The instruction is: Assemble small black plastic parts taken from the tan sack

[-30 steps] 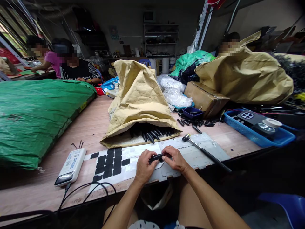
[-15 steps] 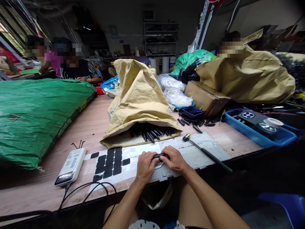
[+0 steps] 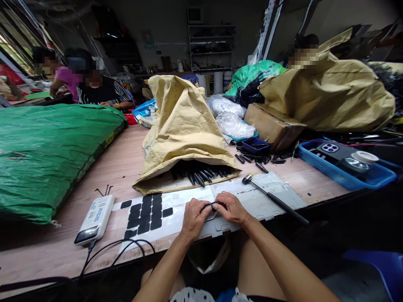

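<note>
My left hand [image 3: 195, 216] and my right hand [image 3: 231, 207] meet over a white sheet at the table's near edge, both pinched on one small black rod-shaped part [image 3: 211, 205]. Left of them, the backing sheet [image 3: 176, 212] carries several black rectangular pads [image 3: 146, 216]. Behind my hands a tan paper sack [image 3: 185, 130] lies open, with several black rod parts [image 3: 201, 175] spilling from its mouth. A small hammer [image 3: 270, 198] rests on a grey plate to the right of my right hand.
A white power bank [image 3: 94, 218] with a black cable lies at left. A large green sack [image 3: 47, 151] fills the left side. A blue tray [image 3: 344, 163], cardboard box [image 3: 273, 126] and another tan sack [image 3: 330, 96] stand at right. Other people sit at back left and right.
My hands have stayed together on the black part, which now sits lower between the fingers. The view has tilted slightly.
</note>
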{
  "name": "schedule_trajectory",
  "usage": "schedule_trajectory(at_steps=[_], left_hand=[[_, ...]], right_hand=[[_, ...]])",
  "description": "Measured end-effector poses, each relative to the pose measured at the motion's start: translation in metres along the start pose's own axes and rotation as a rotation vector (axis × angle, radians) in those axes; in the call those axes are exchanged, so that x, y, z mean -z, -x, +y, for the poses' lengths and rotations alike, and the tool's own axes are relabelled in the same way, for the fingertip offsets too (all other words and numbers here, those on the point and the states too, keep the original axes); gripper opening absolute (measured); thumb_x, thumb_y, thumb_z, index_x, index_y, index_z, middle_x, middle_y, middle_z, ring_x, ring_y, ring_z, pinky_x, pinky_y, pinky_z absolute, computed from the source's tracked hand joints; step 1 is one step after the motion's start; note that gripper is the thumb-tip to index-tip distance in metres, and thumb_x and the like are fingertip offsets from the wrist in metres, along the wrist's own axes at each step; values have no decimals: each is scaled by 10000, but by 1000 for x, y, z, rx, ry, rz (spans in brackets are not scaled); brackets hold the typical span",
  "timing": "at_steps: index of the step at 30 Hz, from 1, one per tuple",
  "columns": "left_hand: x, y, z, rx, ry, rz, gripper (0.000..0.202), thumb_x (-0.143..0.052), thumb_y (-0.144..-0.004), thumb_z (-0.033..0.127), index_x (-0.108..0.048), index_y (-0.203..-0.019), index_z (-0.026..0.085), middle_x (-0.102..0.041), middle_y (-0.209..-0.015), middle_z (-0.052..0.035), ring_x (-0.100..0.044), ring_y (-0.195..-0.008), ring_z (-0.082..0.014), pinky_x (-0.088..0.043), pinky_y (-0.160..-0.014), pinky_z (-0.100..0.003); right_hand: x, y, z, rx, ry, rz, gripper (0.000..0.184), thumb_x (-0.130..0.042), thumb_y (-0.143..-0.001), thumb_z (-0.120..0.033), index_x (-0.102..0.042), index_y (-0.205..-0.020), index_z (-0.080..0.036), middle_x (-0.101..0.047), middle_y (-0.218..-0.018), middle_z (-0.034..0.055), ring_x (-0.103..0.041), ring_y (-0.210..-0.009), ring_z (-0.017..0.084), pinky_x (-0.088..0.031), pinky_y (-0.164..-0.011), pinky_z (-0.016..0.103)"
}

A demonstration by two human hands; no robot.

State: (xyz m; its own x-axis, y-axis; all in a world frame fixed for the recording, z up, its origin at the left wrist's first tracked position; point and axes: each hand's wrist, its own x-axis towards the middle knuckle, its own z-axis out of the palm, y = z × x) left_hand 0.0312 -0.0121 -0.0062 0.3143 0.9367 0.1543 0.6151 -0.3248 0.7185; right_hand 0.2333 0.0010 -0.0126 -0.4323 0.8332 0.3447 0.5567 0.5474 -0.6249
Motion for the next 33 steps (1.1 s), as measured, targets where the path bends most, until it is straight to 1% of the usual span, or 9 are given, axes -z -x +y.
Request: schedule_trajectory(at_steps=[4,7,9,12,14,17,23,28,33], left_hand=[[3,0,3,0,-40,-30,413,-386,-1021,408,-689,-802,234,-698,-820,-14,-558,-887,-219,-390,-836,-384],[3,0,5,-9,-73,-36,450,-359,-1030,413,-635,-732,219,-683,-789,-10,-544,-869,-213,-383,-820,-373],[3,0,6,-6,-68,-31,430,-357,-1031,408,-648,-773,224,-693,-819,-11,-549,-883,-218,-386,-835,-378],[3,2,6,-1,0,12,290,-432,-1002,399,-679,-996,248,-716,-990,-19,-572,-959,-225,-403,-884,-387],[3,2,5,12,39,44,239,-508,-960,377,-663,-1088,249,-709,-1061,-30,-583,-987,-229,-417,-901,-390],[2,3,3,34,42,59,213,-527,-937,351,-671,-1047,240,-708,-1019,-30,-593,-969,-231,-430,-891,-392],[2,2,2,33,24,53,211,-505,-945,344,-679,-1001,239,-720,-989,-28,-598,-959,-233,-432,-883,-400],[1,1,1,15,4,48,222,-489,-953,341,-679,-993,235,-727,-998,-37,-593,-966,-239,-417,-880,-404],[-1,0,-2,-16,-69,21,232,-480,-959,330,-686,-910,236,-722,-922,-37,-575,-917,-236,-400,-841,-392]], right_hand=[[4,1,-6,-8,-50,7,154,-655,-863,-354,-586,-865,-217,-525,-727,-8,-477,-729,177,-379,-713,322],[4,1,-7,-3,-29,13,133,-651,-848,-326,-572,-861,-220,-523,-731,-5,-470,-730,181,-377,-713,326],[2,1,-6,4,-7,13,112,-632,-863,-311,-567,-864,-221,-541,-756,5,-476,-751,186,-377,-728,330],[0,1,-3,-2,0,22,108,-606,-889,-301,-554,-843,-219,-555,-783,15,-488,-775,189,-379,-736,327],[0,1,-2,-19,-4,34,135,-596,-894,-297,-532,-806,-217,-542,-771,13,-485,-765,185,-378,-722,320],[0,1,-3,-33,-1,43,156,-598,-883,-295,-512,-780,-216,-525,-753,7,-475,-751,179,-378,-711,313],[1,1,-6,-51,-15,55,139,-615,-869,-311,-535,-808,-215,-537,-751,7,-483,-741,178,-391,-700,311],[2,1,-9,-6,57,34,180,-603,-895,-339,-528,-788,-215,-546,-759,16,-478,-755,186,-380,-710,323],[0,3,-8,54,178,-24,213,-585,-932,-355,-555,-778,-211,-584,-784,32,-482,-781,197,-357,-733,341]])
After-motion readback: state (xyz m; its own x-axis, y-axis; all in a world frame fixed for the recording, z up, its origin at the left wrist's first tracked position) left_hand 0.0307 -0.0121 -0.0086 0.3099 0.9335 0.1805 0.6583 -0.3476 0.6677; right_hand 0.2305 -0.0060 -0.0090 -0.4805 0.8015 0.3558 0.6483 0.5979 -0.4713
